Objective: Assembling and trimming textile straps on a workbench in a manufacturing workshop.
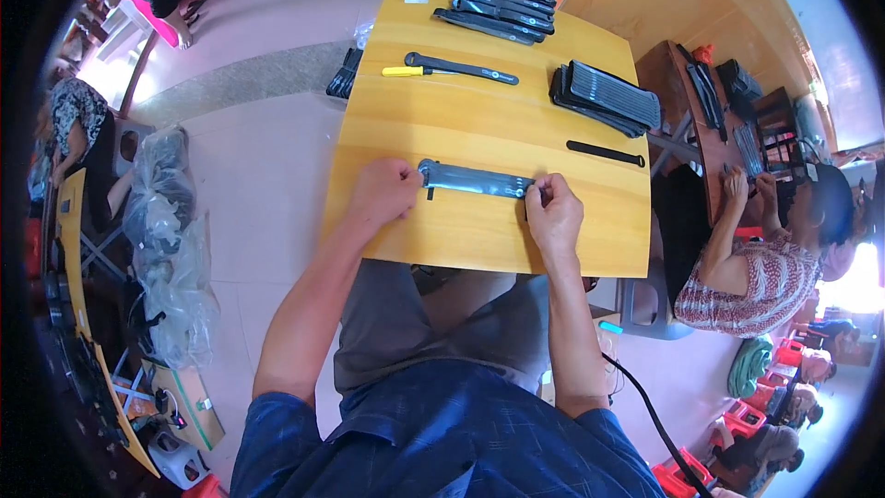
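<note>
Near the front of the yellow wooden table (433, 240) lies a flat, dark grey strap bundle (477, 180), stretched crosswise in front of me. My left hand (387, 190) pinches at its left end, where a rounded tip and a small dark tab show. At the other end, the fingers of my right hand (555, 210) are closed on the bundle's corner. Farther back, a yellow-handled screwdriver (402, 71) lies alongside a black strap (470, 69). One loose black strap (604, 153) rests to the right of my right hand.
Tied black straps (502, 11) are piled at the table's far edge, and a flat stack of straps (608, 97) sits at its right. Beside the table on the right, a seated co-worker (751, 286) handles straps at another table. Plastic-wrapped bundles (166, 240) stand on the left floor.
</note>
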Motion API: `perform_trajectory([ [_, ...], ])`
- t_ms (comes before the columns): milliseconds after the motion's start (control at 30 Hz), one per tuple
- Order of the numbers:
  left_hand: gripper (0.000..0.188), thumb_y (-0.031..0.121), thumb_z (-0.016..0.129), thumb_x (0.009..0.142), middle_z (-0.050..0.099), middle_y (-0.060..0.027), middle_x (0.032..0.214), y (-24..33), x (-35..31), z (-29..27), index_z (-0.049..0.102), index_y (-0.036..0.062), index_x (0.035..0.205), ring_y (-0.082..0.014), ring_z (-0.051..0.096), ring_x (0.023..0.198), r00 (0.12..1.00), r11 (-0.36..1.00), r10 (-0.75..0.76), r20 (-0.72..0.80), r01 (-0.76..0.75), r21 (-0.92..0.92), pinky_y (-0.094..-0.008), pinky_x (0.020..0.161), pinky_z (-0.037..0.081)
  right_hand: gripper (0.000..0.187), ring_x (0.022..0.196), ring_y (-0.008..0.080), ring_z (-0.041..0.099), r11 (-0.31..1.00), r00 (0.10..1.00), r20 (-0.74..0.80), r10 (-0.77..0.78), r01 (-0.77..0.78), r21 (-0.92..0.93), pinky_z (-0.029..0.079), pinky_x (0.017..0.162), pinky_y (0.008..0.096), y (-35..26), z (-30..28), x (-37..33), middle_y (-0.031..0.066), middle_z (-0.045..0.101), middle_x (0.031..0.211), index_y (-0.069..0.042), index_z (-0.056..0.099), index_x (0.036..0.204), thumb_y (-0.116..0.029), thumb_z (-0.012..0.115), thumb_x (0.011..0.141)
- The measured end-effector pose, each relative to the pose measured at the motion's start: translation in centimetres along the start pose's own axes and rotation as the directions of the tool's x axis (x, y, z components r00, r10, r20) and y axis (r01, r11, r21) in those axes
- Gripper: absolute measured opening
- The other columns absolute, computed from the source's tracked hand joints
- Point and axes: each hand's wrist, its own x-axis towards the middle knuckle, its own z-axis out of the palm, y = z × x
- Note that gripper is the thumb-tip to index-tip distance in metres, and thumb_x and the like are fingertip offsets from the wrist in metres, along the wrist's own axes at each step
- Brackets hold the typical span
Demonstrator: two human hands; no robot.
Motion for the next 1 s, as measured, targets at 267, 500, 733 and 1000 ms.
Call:
perform_trajectory([
  [267, 0.028, 0.025, 0.065, 0.093, 0.067, -0.0100, 0.060, -0.1, -0.2, 0.6, 0.069, 0.0036, 0.075, -0.0197, 0.068, 0.051, 0.991, 0.989, 0.115, -0.062, -0.108, 0.101, -0.0375, 0.055, 0.055, 0.015, 0.084, 0.0401, 0.071, 0.955, 0.989, -0.019, -0.150, 0.139, -0.262, 0.057, 0.074, 0.0519, -0.9, -0.2, -0.3, 0.0165, 0.070, 0.094, -0.008, 0.067, 0.097, -0.017, 0.074, 0.088],
  [500, 0.026, 0.024, 0.068, 0.093, 0.072, -0.0175, 0.080, -1.4, -2.1, 1.5, 0.067, 0.0007, 0.105, -0.0375, 0.073, 0.081, 0.916, 0.941, 0.328, -0.232, -0.295, 0.165, -0.0450, 0.079, 0.058, 0.025, 0.111, 0.0406, 0.062, 0.920, 0.966, -0.058, -0.250, 0.218, -0.326, 0.052, 0.092, 0.0532, -1.4, -0.9, -1.3, 0.0188, 0.063, 0.119, -0.006, 0.067, 0.109, -0.018, 0.074, 0.088],
  [733, 0.071, 0.027, 0.068, 0.097, 0.043, -0.0227, 0.161, 0.3, -7.8, 4.8, 0.041, 0.0006, 0.157, -0.0373, 0.038, 0.153, 0.643, 0.521, 0.765, -0.012, -0.608, 0.599, -0.0520, 0.125, 0.030, 0.047, 0.139, 0.0417, 0.051, 0.794, 0.818, 0.137, -0.559, 0.576, -0.193, 0.041, 0.115, 0.0564, -3.4, 0.0, -3.9, 0.0191, 0.055, 0.146, -0.005, 0.061, 0.136, -0.016, 0.071, 0.092],
  [1000, 0.091, 0.056, 0.060, 0.099, 0.024, -0.0196, 0.173, 1.3, -5.9, 8.0, 0.029, 0.0000, 0.164, -0.0362, 0.017, 0.162, 0.702, 0.538, 0.667, 0.247, -0.684, 0.492, -0.0524, 0.131, 0.016, 0.064, 0.156, 0.0389, 0.033, 0.822, 0.825, 0.392, -0.407, 0.518, -0.237, 0.033, 0.121, 0.0622, -1.4, 0.8, -4.9, 0.0154, 0.039, 0.167, -0.009, 0.049, 0.155, -0.032, 0.062, 0.097],
])
